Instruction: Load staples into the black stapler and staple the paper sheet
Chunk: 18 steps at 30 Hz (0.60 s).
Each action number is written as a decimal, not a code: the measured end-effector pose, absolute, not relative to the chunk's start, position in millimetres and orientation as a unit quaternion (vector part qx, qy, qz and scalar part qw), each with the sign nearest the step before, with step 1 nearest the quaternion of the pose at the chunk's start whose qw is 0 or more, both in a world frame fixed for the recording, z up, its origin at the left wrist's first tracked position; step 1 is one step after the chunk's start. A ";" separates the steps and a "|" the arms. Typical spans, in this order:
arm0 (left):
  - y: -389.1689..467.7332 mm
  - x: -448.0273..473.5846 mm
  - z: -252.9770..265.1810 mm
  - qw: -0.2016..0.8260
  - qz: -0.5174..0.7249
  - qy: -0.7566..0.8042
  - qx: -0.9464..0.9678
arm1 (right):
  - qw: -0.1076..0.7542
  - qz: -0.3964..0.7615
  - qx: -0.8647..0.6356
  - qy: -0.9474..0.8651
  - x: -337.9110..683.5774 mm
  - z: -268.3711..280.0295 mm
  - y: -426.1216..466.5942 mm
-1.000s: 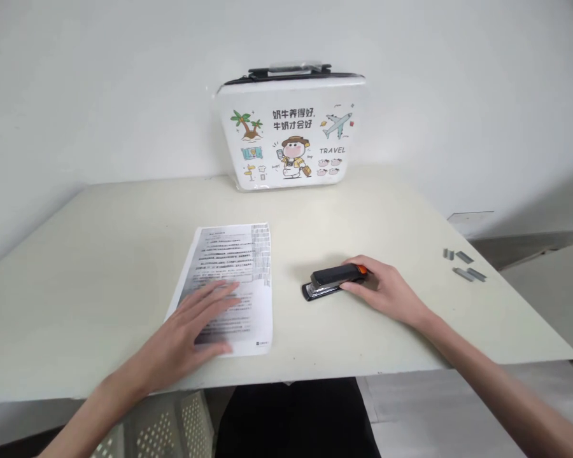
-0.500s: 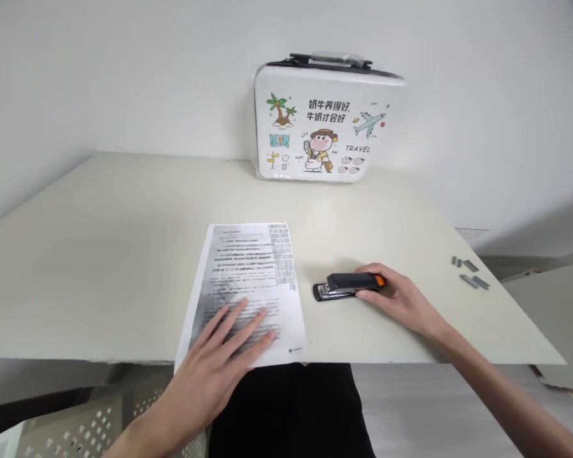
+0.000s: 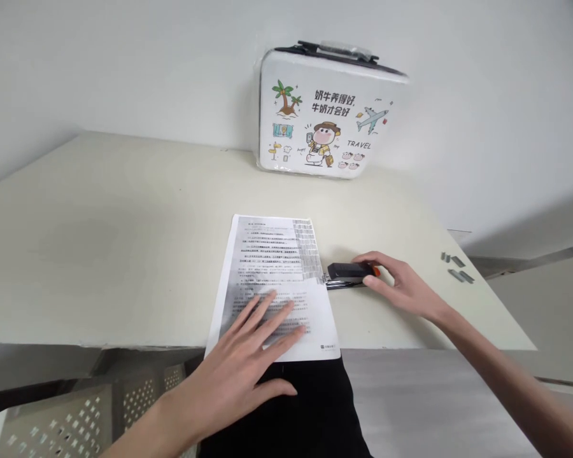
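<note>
Printed paper (image 3: 274,254) lies on the table at its front edge, with the lower end slightly past the edge. My left hand (image 3: 248,356) rests flat on its lower half, fingers spread and thumb off the edge. To the right of the paper is a black stapler (image 3: 351,272) with an orange rear end. My right hand (image 3: 391,283) grips its rear between thumb and fingers. The stapler's front end meets the paper's right edge, which hides its tip; whether the paper is between the jaws I cannot tell.
A white cartoon-printed case (image 3: 332,117) with a dark handle stands against the wall at the back of the table (image 3: 124,242). Several strips of staples (image 3: 458,268) lie near the right edge. A perforated plastic chair or basket (image 3: 62,423) is below left.
My left hand has slid the paper to the right, up to the stapler, whose front end now meets the paper's edge. The camera view has also shifted and tilted slightly.
</note>
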<state>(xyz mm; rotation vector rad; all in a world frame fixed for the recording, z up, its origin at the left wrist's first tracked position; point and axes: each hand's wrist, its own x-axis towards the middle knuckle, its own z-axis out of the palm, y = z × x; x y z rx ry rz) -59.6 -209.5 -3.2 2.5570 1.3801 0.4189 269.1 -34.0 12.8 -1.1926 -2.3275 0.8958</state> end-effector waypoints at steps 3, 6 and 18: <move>-184.6 -61.8 6.6 0.126 0.145 0.475 0.859 | 0.205 0.303 -0.439 -0.821 256.3 26.0 -30.9; -142.1 -56.1 9.6 0.144 0.133 0.478 0.856 | 0.212 0.279 -0.455 -0.819 234.2 34.6 -26.4; -79.2 -16.4 -14.5 0.130 0.101 0.451 0.877 | 0.145 0.283 -0.427 -0.846 186.9 34.8 -17.1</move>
